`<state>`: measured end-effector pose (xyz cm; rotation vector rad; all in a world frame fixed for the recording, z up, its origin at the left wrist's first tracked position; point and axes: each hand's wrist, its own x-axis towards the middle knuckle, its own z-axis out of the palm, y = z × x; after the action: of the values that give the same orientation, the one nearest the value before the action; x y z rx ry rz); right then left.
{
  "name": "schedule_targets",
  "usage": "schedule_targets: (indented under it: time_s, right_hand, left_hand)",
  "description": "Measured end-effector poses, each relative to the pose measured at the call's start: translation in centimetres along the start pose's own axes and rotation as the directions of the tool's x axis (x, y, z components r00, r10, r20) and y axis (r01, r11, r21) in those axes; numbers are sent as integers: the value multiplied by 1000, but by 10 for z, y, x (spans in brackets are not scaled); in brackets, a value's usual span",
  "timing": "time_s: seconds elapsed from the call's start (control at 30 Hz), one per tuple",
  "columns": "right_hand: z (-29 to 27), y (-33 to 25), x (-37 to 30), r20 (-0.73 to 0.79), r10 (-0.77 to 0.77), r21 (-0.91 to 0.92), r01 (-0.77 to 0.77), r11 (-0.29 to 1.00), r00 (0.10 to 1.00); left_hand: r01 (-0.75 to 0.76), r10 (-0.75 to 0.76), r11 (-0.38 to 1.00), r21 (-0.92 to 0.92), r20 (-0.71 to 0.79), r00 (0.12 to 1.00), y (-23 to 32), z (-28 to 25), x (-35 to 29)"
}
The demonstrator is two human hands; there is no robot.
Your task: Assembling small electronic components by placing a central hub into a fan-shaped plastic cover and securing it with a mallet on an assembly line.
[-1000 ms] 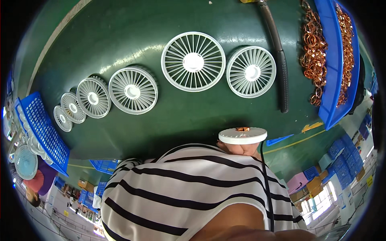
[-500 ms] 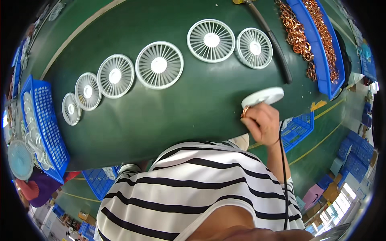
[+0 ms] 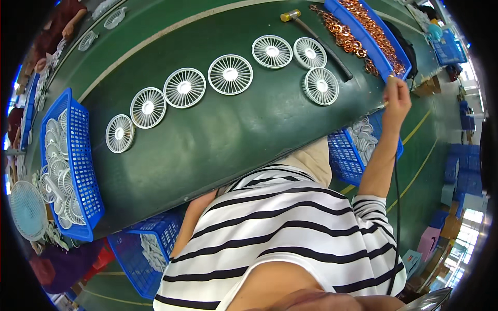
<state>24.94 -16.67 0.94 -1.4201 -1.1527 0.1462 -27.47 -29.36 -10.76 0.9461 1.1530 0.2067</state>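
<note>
My right hand (image 3: 397,98) is at the near end of a long blue bin (image 3: 384,59) heaped with copper-coloured rings. Its fingers are pinched together, and what looks like a small copper ring (image 3: 391,76) shows at their tips. My left forearm (image 3: 194,215) reaches down by the table's near edge, which hides the hand. Several white spoked discs lie in a curved row on the green table (image 3: 207,140). The nearest one on the right (image 3: 320,86) sits just below a smaller-looking disc (image 3: 310,53).
A hammer (image 3: 324,49) with a yellow head lies beside loose copper rings (image 3: 348,41). A blue basket of white discs (image 3: 85,155) stands at the left end. Below the table edge are two more blue baskets, right (image 3: 348,160) and left (image 3: 140,254). A dark cord (image 3: 397,202) hangs by my right arm.
My right hand has let go of the white disc, which now lies flat under the right end of the row. The hand has moved right and away to the ring bin. My view has shifted.
</note>
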Motion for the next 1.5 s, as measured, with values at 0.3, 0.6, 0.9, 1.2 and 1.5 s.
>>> schedule_targets:
  time_s: [0.3,0.6,0.9,1.2,1.5]
  right_hand:
    - [-53,31,-3,-96,150,178,-131,975,984]
    - [72,-10,-41,493,-253,-24,304,952,832]
    - [81,-12,-43,620,-390,-53,532,845,681]
    - [83,-2,-29,643,-382,-3,501,865,664]
    - [59,-24,-51,547,-303,129,278,952,781]
  left_hand:
    - [-362,326,810,461,159,932,86,-11,-37]
    - [-445,822,287,848,21,570,243,62,50]
    - [-117,866,-120,986,162,473,295,93,230]
    - [57,936,-54,997,30,350,296,84,227]
    - [-413,960,9,911,109,260,237,83,114]
